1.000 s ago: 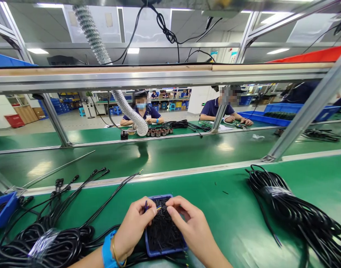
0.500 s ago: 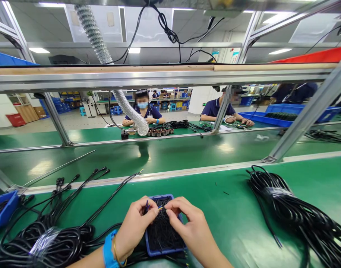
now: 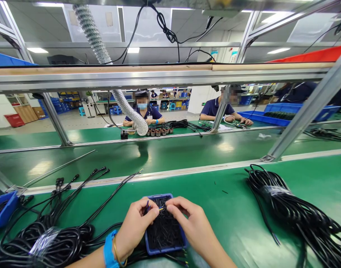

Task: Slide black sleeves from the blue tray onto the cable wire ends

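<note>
The green table carries a wrapped black coil near the left forearm and a second coil well apart at the right. Between them sits a blue bin, with nothing blocking the hands above it. The left hand has its grip clamped on thin wires over the bin; the right hand has fingertips just beside them, but I cannot tell whether they pinch anything. The work looks partway: the yellow wire tip shows uncovered, and plenty of short black pieces lie unused.
</note>
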`<state>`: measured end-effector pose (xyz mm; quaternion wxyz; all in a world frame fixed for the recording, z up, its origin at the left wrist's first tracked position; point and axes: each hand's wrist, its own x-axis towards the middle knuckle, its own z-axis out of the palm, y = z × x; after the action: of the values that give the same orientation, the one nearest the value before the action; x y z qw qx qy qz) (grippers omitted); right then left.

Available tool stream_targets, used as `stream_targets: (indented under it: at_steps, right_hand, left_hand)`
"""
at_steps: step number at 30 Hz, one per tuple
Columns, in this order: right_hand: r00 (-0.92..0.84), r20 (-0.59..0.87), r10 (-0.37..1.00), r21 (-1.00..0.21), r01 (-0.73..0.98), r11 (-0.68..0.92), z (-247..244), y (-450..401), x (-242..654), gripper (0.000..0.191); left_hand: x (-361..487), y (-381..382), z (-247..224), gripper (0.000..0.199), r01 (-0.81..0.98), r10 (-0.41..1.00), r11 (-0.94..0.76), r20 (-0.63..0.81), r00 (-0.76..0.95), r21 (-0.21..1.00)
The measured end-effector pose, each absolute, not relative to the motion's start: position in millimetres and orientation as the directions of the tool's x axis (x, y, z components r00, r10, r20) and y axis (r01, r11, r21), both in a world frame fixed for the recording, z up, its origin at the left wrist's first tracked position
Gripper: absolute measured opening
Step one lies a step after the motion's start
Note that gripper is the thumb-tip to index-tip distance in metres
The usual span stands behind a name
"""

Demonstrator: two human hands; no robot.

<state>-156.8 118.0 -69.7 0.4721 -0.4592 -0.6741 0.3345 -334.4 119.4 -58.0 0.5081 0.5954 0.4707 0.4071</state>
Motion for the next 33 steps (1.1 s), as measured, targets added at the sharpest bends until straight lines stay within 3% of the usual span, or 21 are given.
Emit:
stream_targets:
  at_steps: [10, 18, 29, 33]
  right_hand:
    - [-0.195, 0.503, 0.842, -0.733, 0.42, 0.535, -62.8, 113.3, -152.3, 0.016]
    - [-0.264, 0.554, 0.789, -0.644, 0.466, 0.608, -65.9, 113.3, -154.3, 0.016]
    - [-0.277, 0.555, 0.784, -0.612, 0.503, 0.611, -62.3, 112.4, -152.8, 0.019]
    - [-0.301, 0.65, 0.697, -0.523, 0.488, 0.699, -67.0, 114.2, -154.8, 0.014]
  left_hand:
    - [-335.2, 119.2, -58.3, 0.022, 0.192, 0.975, -0.053, 0.009, 0.224, 0.98]
    - [-334.9, 120.2, -59.4, 0.023, 0.186, 0.972, -0.076, 0.031, 0.234, 0.98]
    - [-334.8, 119.2, -60.6, 0.022, 0.19, 0.972, -0.092, 0.046, 0.232, 0.978]
    - [-334.3, 118.8, -59.6, 0.022, 0.161, 0.966, -0.093, 0.05, 0.253, 0.983]
